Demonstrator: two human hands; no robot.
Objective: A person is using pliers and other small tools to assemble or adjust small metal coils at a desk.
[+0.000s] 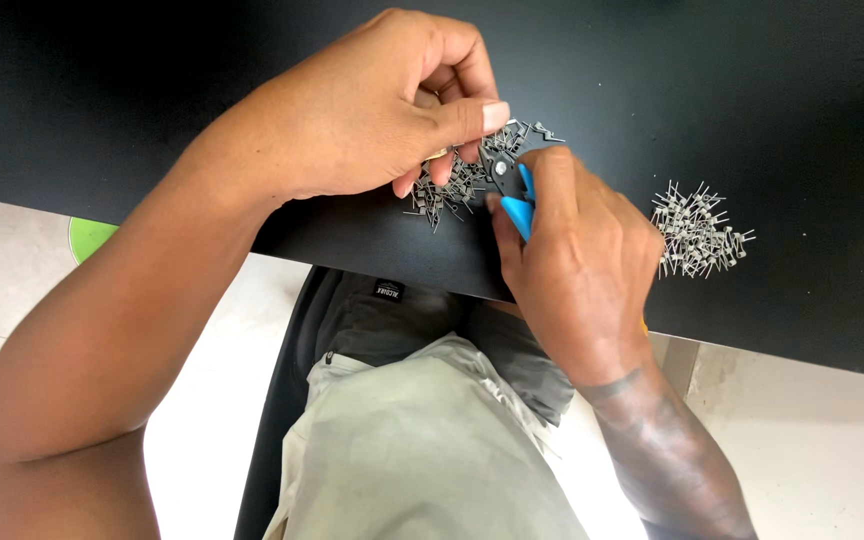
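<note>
1. Gripping a small pair of blue-handled cutters (518,195), the right hand (577,265) is folded shut around the handles, with the dark cutting head poking out above the fingers.
2. The left hand (372,110) is curled closed, thumb pressed against the forefinger; what it pinches is too small to make out.
3. Both hands sit close together, almost touching, directly over a loose pile of small metal wire pieces (452,185) lying on the black table (782,90).
4. The cutter head rests at the right edge of that pile, just beside the left thumb.
5. A second heap of wire pieces (697,230) lies on the table to the right of the right hand, apart from the first pile.
6. Below the table edge show the person's grey trousers (432,450) and a pale tiled floor (812,450).
7. A green round object (87,237) peeks out at the table's left edge.
</note>
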